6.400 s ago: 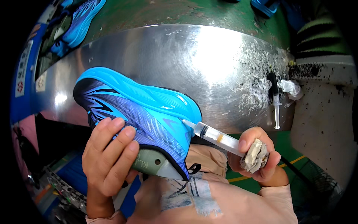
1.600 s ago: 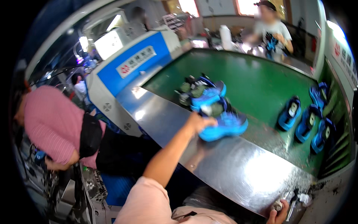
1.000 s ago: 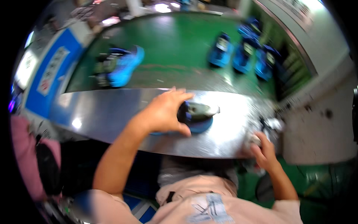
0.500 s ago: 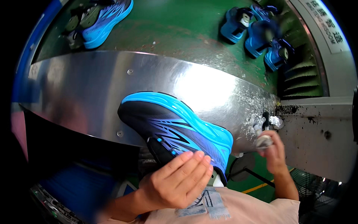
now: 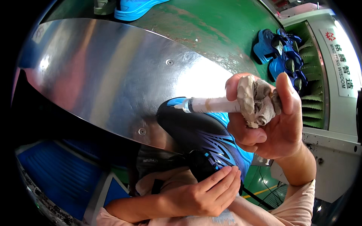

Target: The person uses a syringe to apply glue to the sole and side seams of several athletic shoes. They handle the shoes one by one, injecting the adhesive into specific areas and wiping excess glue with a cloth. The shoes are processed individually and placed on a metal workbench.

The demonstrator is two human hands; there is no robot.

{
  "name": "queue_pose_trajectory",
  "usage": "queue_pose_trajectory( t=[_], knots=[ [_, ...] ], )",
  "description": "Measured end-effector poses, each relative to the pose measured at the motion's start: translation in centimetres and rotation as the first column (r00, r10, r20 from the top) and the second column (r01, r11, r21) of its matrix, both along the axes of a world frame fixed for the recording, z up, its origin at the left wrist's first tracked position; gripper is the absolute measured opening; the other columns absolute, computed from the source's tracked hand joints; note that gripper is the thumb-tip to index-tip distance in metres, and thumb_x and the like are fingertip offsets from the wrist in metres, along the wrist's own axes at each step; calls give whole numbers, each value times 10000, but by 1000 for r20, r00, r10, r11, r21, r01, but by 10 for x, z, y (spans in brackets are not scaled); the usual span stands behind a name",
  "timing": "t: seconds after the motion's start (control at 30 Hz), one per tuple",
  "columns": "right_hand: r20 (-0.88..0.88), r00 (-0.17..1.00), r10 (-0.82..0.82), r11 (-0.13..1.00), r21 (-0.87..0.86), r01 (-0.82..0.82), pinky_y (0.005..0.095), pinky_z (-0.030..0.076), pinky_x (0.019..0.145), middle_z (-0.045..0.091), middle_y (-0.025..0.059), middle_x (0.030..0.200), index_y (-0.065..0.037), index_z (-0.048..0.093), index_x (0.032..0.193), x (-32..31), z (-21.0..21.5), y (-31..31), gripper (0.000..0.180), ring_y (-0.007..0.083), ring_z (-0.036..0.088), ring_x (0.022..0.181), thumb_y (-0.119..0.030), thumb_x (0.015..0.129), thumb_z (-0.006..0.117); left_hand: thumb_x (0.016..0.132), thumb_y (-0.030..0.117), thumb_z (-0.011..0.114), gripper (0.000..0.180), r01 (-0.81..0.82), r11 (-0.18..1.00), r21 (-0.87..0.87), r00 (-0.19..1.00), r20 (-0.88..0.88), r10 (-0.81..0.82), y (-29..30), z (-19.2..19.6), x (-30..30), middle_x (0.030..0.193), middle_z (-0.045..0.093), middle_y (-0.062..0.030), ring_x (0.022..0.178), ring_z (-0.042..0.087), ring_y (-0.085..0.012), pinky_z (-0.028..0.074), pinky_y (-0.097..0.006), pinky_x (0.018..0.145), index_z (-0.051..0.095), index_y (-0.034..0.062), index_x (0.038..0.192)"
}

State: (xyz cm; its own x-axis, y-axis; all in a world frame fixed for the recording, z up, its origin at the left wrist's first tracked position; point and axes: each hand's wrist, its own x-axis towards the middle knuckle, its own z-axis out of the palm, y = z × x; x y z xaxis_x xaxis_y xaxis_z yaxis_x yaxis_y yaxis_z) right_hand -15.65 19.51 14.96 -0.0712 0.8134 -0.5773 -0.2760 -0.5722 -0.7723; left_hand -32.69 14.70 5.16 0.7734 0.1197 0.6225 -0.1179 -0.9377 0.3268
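A running shoe (image 5: 226, 150) in black, purple and blue lies on its side, with its toe pointing left over the metal ledge. My left hand (image 5: 211, 192) is closed on its collar near the heel; the thumb is hidden. Raised above the shoe, my right hand (image 5: 281, 139) grips a clear syringe (image 5: 217, 105). A crumpled whitish-grey wad (image 5: 257, 101) sits around the syringe's rear end, between my fingers. The syringe's thin tip (image 5: 178, 107) points left and overlaps the shoe's toe in the head view; whether it touches cannot be told.
A shiny metal ledge (image 5: 113, 75) with screws borders the green surface (image 5: 211, 26). At the far left another blue shoe (image 5: 139, 8) stands; several blue shoes (image 5: 279, 52) sit at right before a slatted strip curtain (image 5: 315, 75). Blue panels (image 5: 56, 177) lie at lower left.
My right hand has come from the lower right up and left over the shoe, bringing the syringe and wad. My view has shifted; the left hand still grips the shoe.
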Motion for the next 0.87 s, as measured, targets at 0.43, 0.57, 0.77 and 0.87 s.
queue_pose_trajectory(
  t=[0.43, 0.57, 0.77, 0.87],
  knots=[
    [65, 995, 79, 997, 5, -79, 220, 299, 413, 412, 36, 599, -3, 420, 1097, 2, 1, 3, 743, 76, 362, 473, -705, 864, 356, 836, 183, 503, 259, 35, 998, 50, 999, 32, -37, 7, -2, -3, 990, 670, -95, 984, 634, -230, 470, -370, 949, 667, 4, 927],
    [132, 990, 41, 998, 43, -47, 228, 359, 481, 461, 68, 716, 33, 418, 1124, 11, 5, -19, 786, 91, 430, 556, -700, 839, 411, 831, 180, 514, 252, 41, 997, 63, 999, 21, -42, 18, 7, -3, 1002, 671, -91, 993, 634, -227, 463, -367, 957, 668, 6, 928],
    [187, 980, -61, 995, 93, 44, 240, 449, 583, 535, 115, 891, 85, 416, 1166, 24, 5, -65, 862, 114, 533, 681, -692, 802, 495, 837, 166, 518, 238, 27, 999, -46, 999, -45, -29, 11, 11, -1, 1013, 672, -88, 1010, 633, -223, 449, -361, 974, 676, 23, 944],
    [187, 977, -107, 990, 109, 87, 244, 479, 617, 560, 131, 949, 103, 415, 1180, 29, 7, -84, 889, 121, 567, 723, -689, 790, 523, 844, 163, 518, 242, 34, 995, -90, 996, -79, -41, 8, 13, -2, 1045, 665, -94, 1031, 626, -228, 448, -363, 975, 679, 35, 970]
  ],
)
